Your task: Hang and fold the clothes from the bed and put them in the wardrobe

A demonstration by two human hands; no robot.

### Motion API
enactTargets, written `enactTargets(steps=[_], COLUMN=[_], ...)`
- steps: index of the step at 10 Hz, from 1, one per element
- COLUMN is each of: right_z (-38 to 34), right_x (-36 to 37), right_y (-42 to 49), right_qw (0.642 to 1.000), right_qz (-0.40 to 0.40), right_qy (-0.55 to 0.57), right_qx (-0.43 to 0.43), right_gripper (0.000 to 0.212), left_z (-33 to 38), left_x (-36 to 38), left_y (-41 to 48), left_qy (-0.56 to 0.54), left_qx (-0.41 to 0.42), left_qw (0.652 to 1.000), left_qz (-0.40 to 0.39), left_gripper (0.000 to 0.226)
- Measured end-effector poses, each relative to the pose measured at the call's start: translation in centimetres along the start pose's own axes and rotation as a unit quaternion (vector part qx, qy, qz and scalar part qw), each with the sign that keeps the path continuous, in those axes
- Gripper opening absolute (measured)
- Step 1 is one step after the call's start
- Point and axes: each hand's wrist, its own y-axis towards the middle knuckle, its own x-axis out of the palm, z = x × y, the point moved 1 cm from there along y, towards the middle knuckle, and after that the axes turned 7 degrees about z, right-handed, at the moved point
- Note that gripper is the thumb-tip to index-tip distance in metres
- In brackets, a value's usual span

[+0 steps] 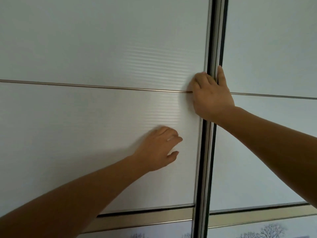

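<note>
While the right hand (pixel 211 97) grips the vertical stile (pixel 215 40) just right of frame centre, the left hand (pixel 159 148) lies on the left door (pixel 77 126) lower down, near that stile but not touching it. Right hand: thumb (pixel 221 74) straight up along the stile's right side, fingers (pixel 200 81) curled on its left side, so the stile is pinched between them. Left hand: palm toward the panel, fingers loosely bent with tips on the surface, holding nothing. Both forearms come in bare from the lower corners of the frame.

Wardrobe (pixel 85 40) fills the whole view, seen close up. Left door takes about two thirds of the frame, right door (pixel 274 48) the remaining third. Both are pale ribbed panels. Dark gap runs along the stile; cannot tell whether the doors are fully shut. Thin metal strip (pixel 85 85) crosses the left door horizontally at mid height and meets the right hand. Wider metal rail (pixel 145 219) crosses near the bottom edge. Below it, tree print (pixel 272 231) at lower right.
</note>
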Motion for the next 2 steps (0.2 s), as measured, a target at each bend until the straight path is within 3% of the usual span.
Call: enactTargets(steps=[1, 2], right_z=[-0.5, -1.5], right_x=[-0.1, -0.3], right_y=[0.0, -0.1], right_qw=[0.999, 0.998], right_qz=[0.048, 0.051], right_qy=[0.008, 0.016], right_qx=[0.02, 0.037], right_gripper=[0.03, 0.027], left_z=[-1.3, -2.7], left_x=[-1.7, -2.4], left_y=[0.9, 0.8], left_qy=[-0.105, -0.146], left_qx=[-0.106, -0.141], left_qw=[0.989, 0.979], left_qz=[-0.01, -0.031], left_gripper=[0.035, 0.032])
